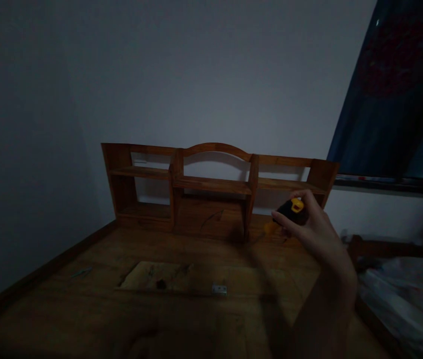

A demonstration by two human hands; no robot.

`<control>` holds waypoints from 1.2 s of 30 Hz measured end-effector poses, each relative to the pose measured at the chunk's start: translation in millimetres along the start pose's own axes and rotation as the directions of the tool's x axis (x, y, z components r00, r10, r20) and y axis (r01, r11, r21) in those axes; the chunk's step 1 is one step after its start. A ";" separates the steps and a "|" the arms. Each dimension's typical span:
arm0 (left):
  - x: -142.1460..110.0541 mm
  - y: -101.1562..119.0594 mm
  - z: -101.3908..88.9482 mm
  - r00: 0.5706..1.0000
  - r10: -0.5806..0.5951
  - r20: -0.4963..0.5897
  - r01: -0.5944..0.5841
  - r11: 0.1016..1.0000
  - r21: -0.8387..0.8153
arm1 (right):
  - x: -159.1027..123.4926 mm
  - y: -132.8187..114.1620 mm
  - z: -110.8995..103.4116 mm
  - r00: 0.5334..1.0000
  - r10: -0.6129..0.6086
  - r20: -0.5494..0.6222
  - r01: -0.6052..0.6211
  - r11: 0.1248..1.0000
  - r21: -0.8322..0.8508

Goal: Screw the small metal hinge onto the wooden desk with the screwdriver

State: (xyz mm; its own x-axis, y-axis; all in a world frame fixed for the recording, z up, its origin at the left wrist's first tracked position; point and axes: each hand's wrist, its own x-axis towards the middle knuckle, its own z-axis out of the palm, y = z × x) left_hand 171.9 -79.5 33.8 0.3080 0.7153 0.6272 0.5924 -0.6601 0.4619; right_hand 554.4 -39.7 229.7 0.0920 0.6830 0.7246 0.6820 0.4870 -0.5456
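Observation:
My right hand is raised above the right side of the wooden desk top. Its thumb and fingers are closed around the black and yellow handle of what looks like a screwdriver. The tool's yellow-ended handle points back toward me, and a thin, blurred shaft seems to run down and left. Below, a small metal bracket lies on the desk top. My left hand cannot be made out; the bottom edge is very dark.
A wooden shelf unit stands at the back against the wall. A worn pale patch marks the desk top, and a thin light object lies left. Dark curtains hang at right, above a whitish plastic bag.

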 end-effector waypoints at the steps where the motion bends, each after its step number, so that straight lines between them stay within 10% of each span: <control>1: 9.2 -3.8 -0.7 1.000 -0.018 0.011 0.018 0.999 -0.027 | -2.1 -4.6 0.1 1.000 -0.018 -0.002 0.018 0.999 -0.034; 5: 89.3 -25.4 24.8 0.982 -0.011 0.187 0.041 0.986 -0.160 | -6.9 -25.4 9.6 0.990 -0.100 0.099 0.111 0.987 -0.117; 7: 130.0 -37.8 52.2 0.906 0.046 0.422 0.111 0.933 -0.341 | -7.1 -33.3 18.1 0.977 -0.090 0.193 0.116 0.985 -0.127; 10: 157.7 -56.0 91.2 0.889 0.152 0.431 0.028 0.923 -0.383 | -5.4 -36.7 31.3 0.926 -0.059 0.372 0.121 0.982 -0.144; 19: 134.7 -66.4 99.2 0.838 0.295 0.460 -0.032 0.867 -0.498 | 4.8 -18.1 52.2 0.759 -0.045 0.650 0.123 0.990 -0.075; 36: 133.5 -70.0 117.4 0.833 0.343 0.433 -0.097 0.862 -0.497 | 11.3 -28.1 71.0 0.689 -0.109 0.717 0.135 0.991 0.021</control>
State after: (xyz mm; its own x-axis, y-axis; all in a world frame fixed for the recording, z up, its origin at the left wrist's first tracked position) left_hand 259.0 89.1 11.6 0.7825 0.4689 0.4096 0.1109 -0.7523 0.6494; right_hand 484.7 -7.0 223.4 -0.5312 0.8074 0.2569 0.6727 0.5862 -0.4515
